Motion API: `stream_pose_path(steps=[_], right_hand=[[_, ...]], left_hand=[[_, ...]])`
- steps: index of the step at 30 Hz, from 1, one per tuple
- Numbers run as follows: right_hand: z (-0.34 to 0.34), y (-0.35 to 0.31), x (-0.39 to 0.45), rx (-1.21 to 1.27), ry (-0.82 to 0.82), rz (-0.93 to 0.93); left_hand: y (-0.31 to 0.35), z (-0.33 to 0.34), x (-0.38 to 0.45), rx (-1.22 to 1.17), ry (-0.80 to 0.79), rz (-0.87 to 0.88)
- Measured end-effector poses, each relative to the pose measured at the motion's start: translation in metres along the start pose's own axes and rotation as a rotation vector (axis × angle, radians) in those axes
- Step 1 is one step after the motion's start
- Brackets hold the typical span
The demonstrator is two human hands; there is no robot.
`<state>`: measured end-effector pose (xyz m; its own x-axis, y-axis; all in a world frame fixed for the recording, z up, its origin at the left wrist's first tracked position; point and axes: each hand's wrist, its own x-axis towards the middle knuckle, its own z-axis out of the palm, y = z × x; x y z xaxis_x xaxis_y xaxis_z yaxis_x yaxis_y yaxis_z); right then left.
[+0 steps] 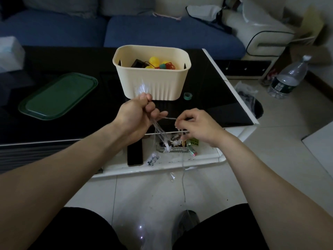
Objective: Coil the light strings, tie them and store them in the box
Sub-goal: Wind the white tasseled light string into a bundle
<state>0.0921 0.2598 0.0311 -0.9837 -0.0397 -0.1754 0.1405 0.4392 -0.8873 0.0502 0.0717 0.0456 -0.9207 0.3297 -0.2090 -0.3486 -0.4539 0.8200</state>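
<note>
The fingers of the left hand are curled tight round a bundle of gathered loops of the thin clear-wired light string with small white star-shaped lamps, held in the air just near of the cream ribbed plastic box, while the right hand pinches a single strand stretched between the two hands. The step in hand is judged to be coiling. It would be done well if the bundle were kept firmly clamped, each new loop matched to the hanging ones, and the free tail, trailing down to the pale tiled floor, fed in without snagging on the stars. One string is being worked; a second, with yellow ball lamps, is seen already stored in the box. One box, one dark green flat plastic lid to the left on the black glossy tabletop, and one small green tape roll right of the box can be counted.
</note>
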Motion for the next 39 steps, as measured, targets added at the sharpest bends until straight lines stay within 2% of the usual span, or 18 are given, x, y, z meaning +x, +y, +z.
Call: stream_pose_path(steps=[5, 13, 15, 19, 25, 28, 33, 39], right_hand=[[-0.006, 0.010, -0.003, 0.051, -0.128, 0.025], [-0.020, 0.017, -0.003, -0.204, -0.223, 0.110], [-0.026, 0.021, -0.005, -0.222, -0.199, 0.157], [-0.038, 0.026, -0.003, -0.233, -0.053, 0.179], [-0.031, 0.014, -0.002, -0.187, -0.032, 0.206], [-0.025, 0.003, -0.001, -0.208, 0.018, 0.136], [-0.010, -0.006, -0.007, -0.361, -0.133, -0.018], [0.004, -0.005, -0.007, -0.201, -0.083, -0.137]], left_hand=[[0.001, -0.003, 0.003, 0.035, 0.062, -0.004], [-0.002, -0.005, 0.004, 0.197, 0.168, 0.104], [-0.002, -0.004, 0.003, 0.195, 0.188, 0.116], [-0.001, -0.005, 0.004, 0.195, 0.222, 0.115], [-0.007, -0.003, 0.002, 0.256, 0.201, 0.098], [-0.008, -0.001, 0.000, 0.238, 0.187, 0.051], [-0.010, 0.002, 0.000, 0.160, 0.177, -0.003], [-0.017, 0.005, 0.002, 0.153, 0.133, -0.051]])
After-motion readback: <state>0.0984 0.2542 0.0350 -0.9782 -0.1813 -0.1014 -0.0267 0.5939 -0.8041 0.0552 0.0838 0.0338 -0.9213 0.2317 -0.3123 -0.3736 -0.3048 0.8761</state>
